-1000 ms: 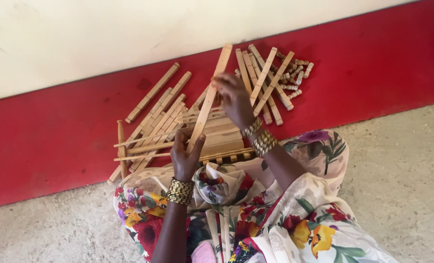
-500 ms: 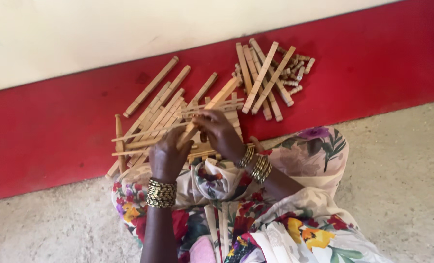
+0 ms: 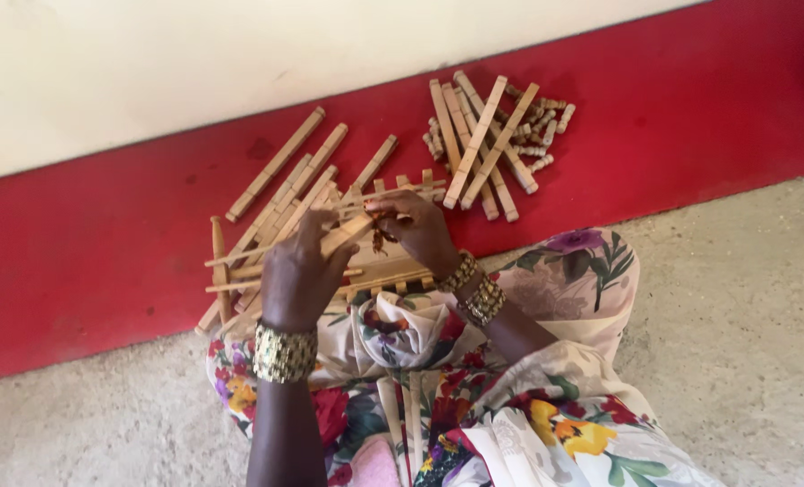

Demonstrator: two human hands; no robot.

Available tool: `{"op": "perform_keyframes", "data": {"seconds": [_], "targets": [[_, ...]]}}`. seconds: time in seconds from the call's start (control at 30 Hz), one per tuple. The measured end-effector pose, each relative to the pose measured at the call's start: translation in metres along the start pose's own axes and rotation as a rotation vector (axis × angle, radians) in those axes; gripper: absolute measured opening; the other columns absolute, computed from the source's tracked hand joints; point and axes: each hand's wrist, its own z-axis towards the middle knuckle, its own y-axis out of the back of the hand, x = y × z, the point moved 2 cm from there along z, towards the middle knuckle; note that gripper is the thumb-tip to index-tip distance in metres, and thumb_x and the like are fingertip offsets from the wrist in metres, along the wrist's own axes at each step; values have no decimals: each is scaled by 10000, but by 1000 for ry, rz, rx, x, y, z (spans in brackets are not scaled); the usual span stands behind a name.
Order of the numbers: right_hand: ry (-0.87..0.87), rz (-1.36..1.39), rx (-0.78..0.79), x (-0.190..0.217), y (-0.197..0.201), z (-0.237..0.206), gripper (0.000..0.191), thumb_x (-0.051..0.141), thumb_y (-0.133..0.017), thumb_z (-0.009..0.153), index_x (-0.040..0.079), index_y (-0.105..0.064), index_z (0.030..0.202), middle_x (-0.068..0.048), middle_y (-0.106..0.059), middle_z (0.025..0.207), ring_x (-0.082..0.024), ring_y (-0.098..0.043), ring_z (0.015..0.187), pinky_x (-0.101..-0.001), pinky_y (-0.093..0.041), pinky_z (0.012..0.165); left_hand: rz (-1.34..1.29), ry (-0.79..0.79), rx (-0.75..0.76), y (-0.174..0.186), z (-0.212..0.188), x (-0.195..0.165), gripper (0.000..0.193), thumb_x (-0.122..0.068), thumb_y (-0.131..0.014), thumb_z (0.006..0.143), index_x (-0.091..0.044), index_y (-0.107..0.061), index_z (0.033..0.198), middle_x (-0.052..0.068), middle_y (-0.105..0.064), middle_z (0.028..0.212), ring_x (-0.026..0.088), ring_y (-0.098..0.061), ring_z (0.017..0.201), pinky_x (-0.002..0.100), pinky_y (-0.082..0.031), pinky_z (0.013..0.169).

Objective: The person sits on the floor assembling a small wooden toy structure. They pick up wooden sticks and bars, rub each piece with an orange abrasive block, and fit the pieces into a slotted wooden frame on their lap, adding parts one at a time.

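A flat wooden slat (image 3: 346, 236) is held between both hands just above a partly built wooden frame (image 3: 386, 267) that rests at the person's knees on the red floor strip (image 3: 105, 271). The left hand (image 3: 298, 275) is closed around the slat's near end, fingers curled over it. The right hand (image 3: 417, 230) pinches at the far end, fingertips drawn together, though whether they grip the slat itself or a small dark piece beside it is hard to tell.

To do this well, I judge the slat should be kept level and lined up with the frame's thin cross rods before being pressed in, with the left hand steadying and the right guiding the tip, so that nothing bends or snaps.

Left of the frame lies a fan of loose slats (image 3: 280, 194); well apart on the right is a second pile of slats (image 3: 479, 144) over short notched pegs (image 3: 537, 122). A flowered dress (image 3: 555, 388) covers the lap.

The hands hide the joint itself, and the frame's near edge is covered by cloth.
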Motion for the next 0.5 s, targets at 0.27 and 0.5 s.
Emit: {"op": "perform_keyframes", "data": {"seconds": [0.27,0.5], "targets": [[-211,152,92,22,-17,10,363,-65,-702,913,63,-688,1252,-134,-678,1183,-192,-732,1006,-258,-663,850,-179,-117,-102,-17,23,13,257,-237,-722,1006,-39,-604,1120,74,-735,793,111,-711,584,233,-599,448],[179,203,-74,91,-17,35,410,-82,-631,961,73,-626,1341,-102,-610,1334,-169,-687,1147,-272,-613,952,-176,-47,-156,-20,40,15,333,-261,-513,1089,19,-548,1265,191,-714,938,164,-703,616,294,-578,453]]}}
